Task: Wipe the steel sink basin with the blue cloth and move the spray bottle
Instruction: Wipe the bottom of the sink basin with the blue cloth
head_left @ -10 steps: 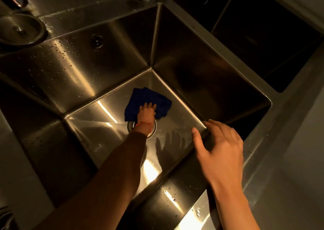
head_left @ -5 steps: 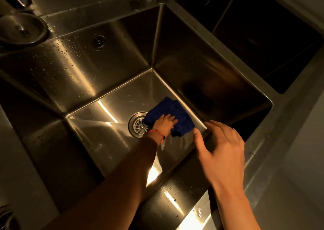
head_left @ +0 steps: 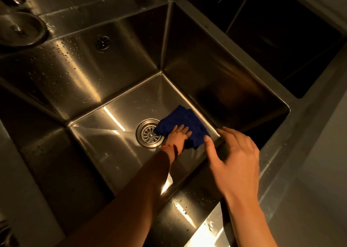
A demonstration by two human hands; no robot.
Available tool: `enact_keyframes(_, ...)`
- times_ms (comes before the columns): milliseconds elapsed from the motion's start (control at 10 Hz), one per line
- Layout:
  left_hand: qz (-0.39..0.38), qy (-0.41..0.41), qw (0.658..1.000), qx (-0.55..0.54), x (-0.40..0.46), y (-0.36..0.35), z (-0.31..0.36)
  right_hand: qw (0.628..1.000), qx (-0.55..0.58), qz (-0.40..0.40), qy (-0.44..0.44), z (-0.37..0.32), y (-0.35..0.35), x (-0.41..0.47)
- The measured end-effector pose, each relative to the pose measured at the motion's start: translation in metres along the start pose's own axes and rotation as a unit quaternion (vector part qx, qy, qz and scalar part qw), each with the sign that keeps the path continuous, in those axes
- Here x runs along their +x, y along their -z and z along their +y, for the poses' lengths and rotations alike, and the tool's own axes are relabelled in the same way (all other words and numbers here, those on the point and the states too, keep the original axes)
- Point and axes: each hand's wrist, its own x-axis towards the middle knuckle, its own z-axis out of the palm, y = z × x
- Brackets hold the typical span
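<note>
A dim, wet steel sink basin (head_left: 116, 73) fills the view. The right hand (head_left: 237, 158) hovers, grip loose and empty. On the floor, the left hand (head_left: 178, 136) presses flat the blue cloth (head_left: 185, 123) beside the drain (head_left: 149, 134).

No legible text, label, brand or number anywhere in view.

- The left hand (head_left: 178, 136) lies flat over the near part of the blue cloth (head_left: 185, 121), hiding it; the cloth covers the drain strainer's (head_left: 150, 134) right rim.
- The right hand (head_left: 237, 156) masks the sink basin's (head_left: 120, 113) near-right floor corner.
- A round metal object (head_left: 22, 30) at the far-left rim is blurred, cut by the edge.
- The second basin (head_left: 281, 40) lies in darkness.
</note>
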Motion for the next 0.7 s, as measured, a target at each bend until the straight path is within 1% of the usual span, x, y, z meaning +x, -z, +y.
enact_keyframes(200,-0.022,-0.025,0.999,0.004,0.002,0.005,0.000,1.000,-0.001,-0.004,-0.001,0.000,0.000,0.001)
enact_keyframes(400,-0.059,-0.007,0.998,0.007,0.020,0.025,0.019,1.000,0.008,-0.005,-0.004,0.001,-0.001,0.001)
enact_keyframes(500,-0.057,-0.006,0.998,-0.002,0.011,0.026,0.021,1.000,0.008,-0.005,-0.003,0.002,-0.001,0.000)
enact_keyframes(600,-0.047,-0.029,0.998,-0.021,-0.005,0.021,0.016,1.000,0.011,-0.003,-0.004,0.001,-0.001,0.000)
enact_keyframes(700,-0.054,-0.040,0.997,-0.034,-0.018,0.018,0.015,1.000,0.009,-0.001,-0.007,0.001,0.000,-0.001)
